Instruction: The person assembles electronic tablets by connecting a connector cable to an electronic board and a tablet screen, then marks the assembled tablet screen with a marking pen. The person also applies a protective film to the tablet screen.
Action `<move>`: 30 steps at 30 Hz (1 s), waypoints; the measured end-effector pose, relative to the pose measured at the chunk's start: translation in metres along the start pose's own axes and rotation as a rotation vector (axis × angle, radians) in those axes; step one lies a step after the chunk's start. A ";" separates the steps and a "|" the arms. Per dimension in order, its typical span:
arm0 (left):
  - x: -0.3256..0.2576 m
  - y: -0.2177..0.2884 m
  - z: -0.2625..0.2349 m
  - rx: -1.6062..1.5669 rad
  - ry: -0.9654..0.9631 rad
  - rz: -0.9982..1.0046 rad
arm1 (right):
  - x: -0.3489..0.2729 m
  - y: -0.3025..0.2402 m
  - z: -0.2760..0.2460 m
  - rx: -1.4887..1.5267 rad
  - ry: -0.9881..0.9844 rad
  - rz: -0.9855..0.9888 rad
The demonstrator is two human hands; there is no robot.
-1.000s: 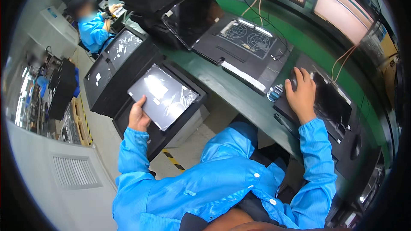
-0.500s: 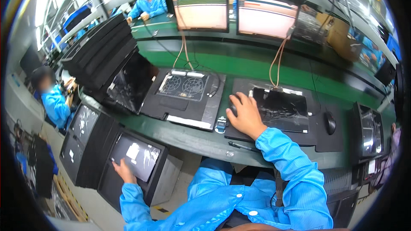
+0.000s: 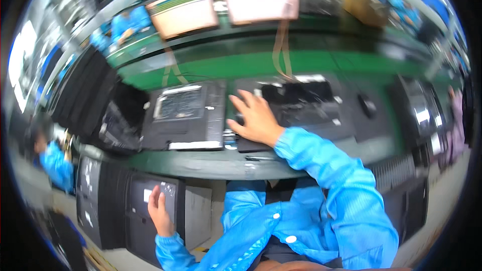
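My right hand (image 3: 257, 120) lies over the left edge of a black pad on the green bench, fingers spread. A small dark rounded object (image 3: 240, 119) shows between its thumb and fingers; I cannot make out its kind. Right beside this hand, a dark glossy display panel (image 3: 306, 103) in wrinkled film lies on the pad. My left hand (image 3: 160, 217) is raised with fingers apart above a black foam tray (image 3: 136, 226), nothing in its grasp. A grey flat panel (image 3: 138, 190) with white labels rests in that tray. Motion blurs the picture.
Left on the bench, a film-covered panel (image 3: 178, 104) lies on another black pad beside stacked black trays (image 3: 83, 93). A pen (image 3: 261, 158) lies near the front edge. A black mouse (image 3: 367, 105) sits right. Two monitors (image 3: 261, 0) stand behind. A co-worker (image 3: 56, 163) sits at far left.
The view has swung, shifting the bench leftward. My left hand has come away from the panel's left edge to above its right side. My right hand's fingers have spread wider.
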State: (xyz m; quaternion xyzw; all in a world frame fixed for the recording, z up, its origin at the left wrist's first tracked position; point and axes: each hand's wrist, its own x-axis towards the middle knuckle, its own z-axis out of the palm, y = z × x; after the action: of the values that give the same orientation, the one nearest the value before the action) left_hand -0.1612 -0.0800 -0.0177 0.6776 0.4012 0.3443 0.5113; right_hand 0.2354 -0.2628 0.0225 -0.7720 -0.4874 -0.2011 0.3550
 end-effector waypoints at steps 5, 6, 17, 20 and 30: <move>-0.039 0.067 0.063 -0.951 -0.721 -0.254 | -0.008 -0.010 -0.038 0.298 0.201 -0.203; -0.042 0.062 0.068 -1.025 -0.837 -0.322 | -0.026 -0.013 -0.056 0.270 0.248 -0.191; -0.072 0.085 0.232 -0.530 -1.287 -0.325 | -0.423 0.040 -0.443 -1.117 -0.296 1.418; -0.077 0.090 0.250 -0.539 -1.347 -0.356 | -0.506 0.029 -0.498 -0.965 -0.432 1.722; -0.090 0.105 0.276 -0.459 -1.379 -0.343 | -0.425 0.073 -0.515 -0.908 0.031 1.442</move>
State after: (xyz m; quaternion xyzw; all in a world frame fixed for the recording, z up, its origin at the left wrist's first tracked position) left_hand 0.0612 -0.2923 0.0125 0.5440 0.0075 -0.1684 0.8219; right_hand 0.1306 -0.9248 0.0611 -0.9583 0.2562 -0.1123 0.0590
